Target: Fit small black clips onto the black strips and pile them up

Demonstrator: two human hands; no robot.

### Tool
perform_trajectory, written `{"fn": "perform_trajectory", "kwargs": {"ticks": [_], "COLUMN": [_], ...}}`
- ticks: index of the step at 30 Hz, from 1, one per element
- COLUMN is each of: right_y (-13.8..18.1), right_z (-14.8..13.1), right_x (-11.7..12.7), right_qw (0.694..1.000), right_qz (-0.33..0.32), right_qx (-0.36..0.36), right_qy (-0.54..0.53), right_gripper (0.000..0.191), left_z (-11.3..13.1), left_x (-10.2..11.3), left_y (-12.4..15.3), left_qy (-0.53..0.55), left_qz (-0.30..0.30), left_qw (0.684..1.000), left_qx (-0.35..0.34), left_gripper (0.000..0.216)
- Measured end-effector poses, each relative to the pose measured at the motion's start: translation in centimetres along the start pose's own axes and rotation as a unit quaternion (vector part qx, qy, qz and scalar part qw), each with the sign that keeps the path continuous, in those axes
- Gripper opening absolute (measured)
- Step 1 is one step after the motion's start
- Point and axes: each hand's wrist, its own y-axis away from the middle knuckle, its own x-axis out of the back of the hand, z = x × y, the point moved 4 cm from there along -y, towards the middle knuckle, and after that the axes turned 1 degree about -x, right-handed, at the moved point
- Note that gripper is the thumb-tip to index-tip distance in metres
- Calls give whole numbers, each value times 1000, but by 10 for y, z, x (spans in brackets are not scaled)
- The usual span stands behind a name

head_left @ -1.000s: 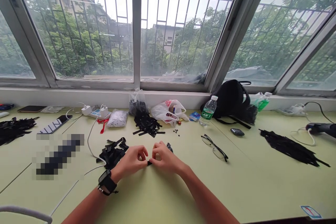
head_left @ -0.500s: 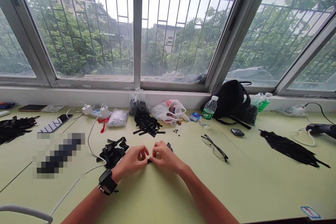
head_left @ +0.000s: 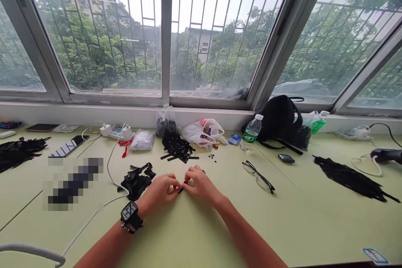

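My left hand (head_left: 161,191) and my right hand (head_left: 200,184) meet fingertip to fingertip over the table. Between them they pinch a small black strip (head_left: 181,190), mostly covered by the fingers. Just left of my left hand lies a pile of short black strips (head_left: 137,181). Beyond both hands is another heap of black strips (head_left: 177,148), spilling from a clear plastic bag (head_left: 166,120). Several small dark round pieces (head_left: 212,157) lie past my right hand, and a small dark item at its far side is mostly hidden by it.
Eyeglasses (head_left: 259,177) and a water bottle (head_left: 251,133) are to the right, with a black backpack (head_left: 274,119) behind. Long black strips (head_left: 351,178) lie farther right. A white cable (head_left: 108,167) crosses the left side from a power strip (head_left: 116,134).
My fingers have shifted around the black strip, which is now tilted and shows between both hands. My left wrist has turned, so the watch face shows more. The view has shifted slightly.
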Motion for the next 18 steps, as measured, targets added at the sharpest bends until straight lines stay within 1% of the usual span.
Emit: {"fn": "perform_trajectory", "kwargs": {"ticks": [6, 10, 14, 18], "right_y": [-2, -1, 0, 1], "right_z": [2, 0, -2, -3], "right_x": [5, 9, 8, 5], "right_qw": [1000, 1000, 999, 998], "right_qz": [18, 23, -3, -33], "right_qx": [5, 11, 22, 30], "right_qy": [3, -9, -27, -43], "right_gripper": [10, 9, 14, 12], "left_z": [-1, -7, -13, -17], "left_x": [-1, 1, 2, 1], "left_y": [0, 0, 0, -1], "left_qy": [-7, -2, 6, 25], "left_qz": [11, 26, 50, 30], "left_qw": [1000, 999, 998, 998], "left_qx": [1, 20, 41, 46], "left_gripper": [18, 15, 14, 19]}}
